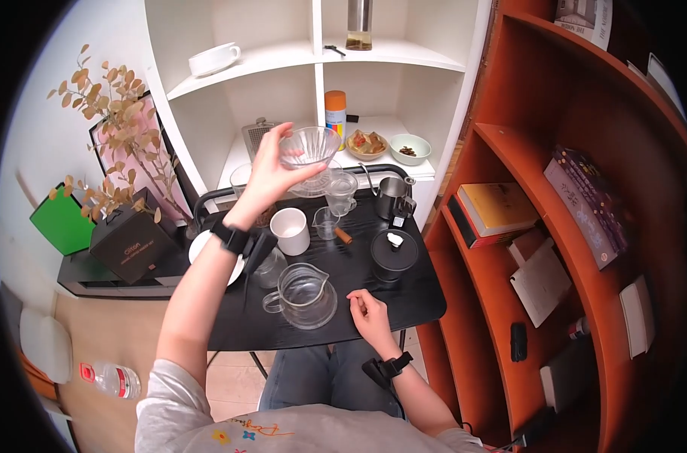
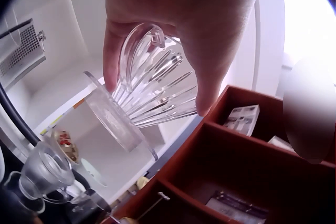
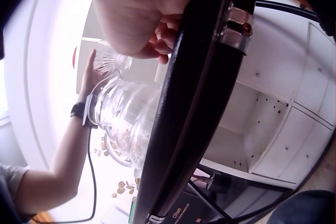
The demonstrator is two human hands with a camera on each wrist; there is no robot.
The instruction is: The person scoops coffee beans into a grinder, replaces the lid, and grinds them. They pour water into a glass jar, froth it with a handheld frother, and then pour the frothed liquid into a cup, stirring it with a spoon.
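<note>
In the head view the left hand (image 1: 272, 170) holds a clear ribbed glass dripper (image 1: 310, 147) up above the back of the black table (image 1: 343, 302). Thumb and fingers grip the dripper (image 2: 157, 87) from both sides in the left wrist view, its flat base tilted down and to the left. Near the table's front edge rests the right hand (image 1: 370, 317), fingers loosely curled with nothing in them. Just left of it stands a glass server (image 1: 305, 296) with a handle. The right wrist view shows the right hand (image 3: 152, 19) beside the dark table edge.
Around the table stand a white mug (image 1: 290, 231), a black canister (image 1: 394, 255), a steel kettle (image 1: 393, 198), a small glass pitcher (image 1: 326, 223) and a glass cup (image 1: 341, 194). Behind, a white shelf (image 1: 241, 72) holds bowls and a spray can (image 1: 335, 117). Bookshelves rise at right.
</note>
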